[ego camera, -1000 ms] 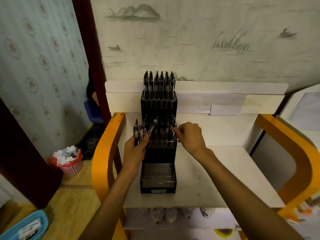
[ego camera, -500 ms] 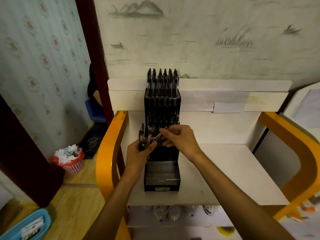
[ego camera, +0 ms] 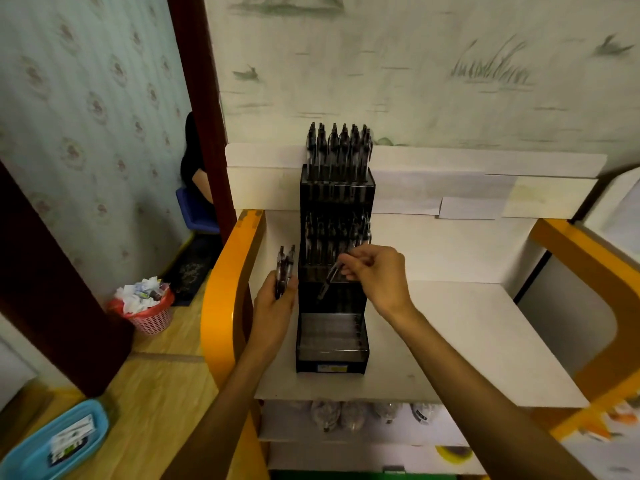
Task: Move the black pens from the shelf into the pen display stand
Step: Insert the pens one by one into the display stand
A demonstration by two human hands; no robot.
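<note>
A black tiered pen display stand (ego camera: 331,362) sits on the white shelf top (ego camera: 467,344). Its top tier and middle tier hold rows of black pens (ego camera: 337,147); the lowest tray looks empty. My left hand (ego camera: 275,308), just left of the stand, grips a small bundle of black pens (ego camera: 284,268) pointing up. My right hand (ego camera: 375,271) pinches a single black pen (ego camera: 329,280), tilted with its tip down, in front of the stand's middle tier.
Orange curved side rails (ego camera: 225,292) flank the shelf. A lower shelf holds bagged items (ego camera: 343,415). On the floor at left stand a pink waste basket (ego camera: 149,311) and a blue tray (ego camera: 55,441). A dark door frame (ego camera: 204,98) rises left of the shelf.
My right hand went from the stand's middle tier to my left hand, took one pen from the bundle and carried it right, in front of the stand. My left hand drew slightly left.
</note>
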